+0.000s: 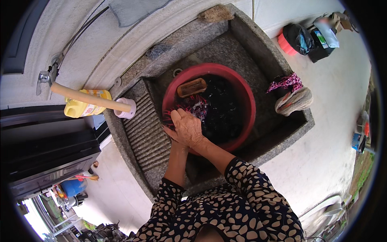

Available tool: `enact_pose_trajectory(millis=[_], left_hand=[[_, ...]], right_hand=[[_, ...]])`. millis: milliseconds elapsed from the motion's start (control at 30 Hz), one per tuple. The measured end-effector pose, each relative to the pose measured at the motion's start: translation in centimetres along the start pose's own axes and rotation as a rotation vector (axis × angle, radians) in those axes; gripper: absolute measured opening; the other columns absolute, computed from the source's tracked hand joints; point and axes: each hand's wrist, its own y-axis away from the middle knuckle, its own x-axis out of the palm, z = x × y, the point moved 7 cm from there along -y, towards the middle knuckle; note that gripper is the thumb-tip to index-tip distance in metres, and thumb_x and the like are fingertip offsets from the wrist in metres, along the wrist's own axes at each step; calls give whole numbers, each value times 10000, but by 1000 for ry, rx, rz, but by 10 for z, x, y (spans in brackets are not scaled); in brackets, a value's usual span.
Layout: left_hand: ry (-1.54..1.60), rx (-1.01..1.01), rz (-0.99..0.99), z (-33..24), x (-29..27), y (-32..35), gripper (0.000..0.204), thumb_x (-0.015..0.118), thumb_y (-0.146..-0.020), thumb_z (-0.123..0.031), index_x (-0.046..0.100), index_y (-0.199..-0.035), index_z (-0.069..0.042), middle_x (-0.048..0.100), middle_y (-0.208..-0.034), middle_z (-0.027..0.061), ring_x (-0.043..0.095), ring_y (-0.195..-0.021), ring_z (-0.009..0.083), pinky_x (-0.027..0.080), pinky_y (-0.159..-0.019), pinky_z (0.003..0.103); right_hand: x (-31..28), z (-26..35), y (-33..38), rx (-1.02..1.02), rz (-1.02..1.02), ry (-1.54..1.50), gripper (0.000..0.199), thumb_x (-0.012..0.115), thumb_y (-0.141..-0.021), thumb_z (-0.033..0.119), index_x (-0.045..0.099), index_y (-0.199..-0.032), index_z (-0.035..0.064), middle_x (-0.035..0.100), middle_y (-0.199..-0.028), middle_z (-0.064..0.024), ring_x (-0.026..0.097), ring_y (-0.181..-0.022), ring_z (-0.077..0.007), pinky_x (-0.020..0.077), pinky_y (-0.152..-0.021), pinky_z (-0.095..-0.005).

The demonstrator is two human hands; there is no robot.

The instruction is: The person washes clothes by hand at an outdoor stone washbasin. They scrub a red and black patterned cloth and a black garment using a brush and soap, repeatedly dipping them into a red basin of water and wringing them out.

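Both of my hands are together at the left side of a red plastic basin (250, 117) of dark water. My right hand (188, 128) is closed on a wet dark cloth with a pinkish-red and white pattern (200, 109). Beneath it, my left hand (169, 131) is mostly covered; what shows of it is bent against the same cloth. Part of the cloth bunches up by the basin's rim, and part trails into the water. A brown wooden scrubbing brush (192, 87) lies in the basin just beyond my hands.
The basin stands in a grey stone sink (258, 52) with a ridged washboard slab (147, 129) on its left. A tap hose (90, 99) reaches over a pink cup (125, 108) beside a yellow jug (76, 108). A pink patterned cloth (285, 82) and beige cloth (294, 101) hang on the right edge.
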Motion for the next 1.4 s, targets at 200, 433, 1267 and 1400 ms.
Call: enact_pose_trajectory(millis=[200,433,1267,1400], left_hand=[[-123,-6,-25,18,5,-9,421,413,-939,-416,520,-1195,-100,580,-1149,56,550,-1074,232,455,-926,387],[-262,-66,-210,26,9,0,485,436,-931,-452,473,-1241,-81,571,-1146,56,538,-1097,277,424,-960,455],[-1655,32,-394,-22,-75,-74,395,591,-836,-357,569,-1122,-86,535,-1218,132,496,-1139,346,469,-865,458],[-472,-48,-504,7,-34,-39,441,508,-883,-518,622,-1026,-117,641,-1017,43,607,-898,277,503,-699,478]], right_hand=[[-13,-55,-6,124,-155,-65,254,658,-783,234,479,-813,57,549,-781,-152,589,-699,-369,485,-580,-433],[-17,-98,1,50,20,140,270,622,-812,241,440,-801,43,612,-688,-162,623,-611,-356,510,-540,-447],[-14,-215,-17,285,188,276,257,530,-811,77,606,-1056,62,599,-1017,-152,558,-963,-359,485,-806,-442],[-35,-100,2,68,-13,-285,245,488,-755,23,600,-970,-15,574,-874,-176,555,-843,-355,458,-788,-416]])
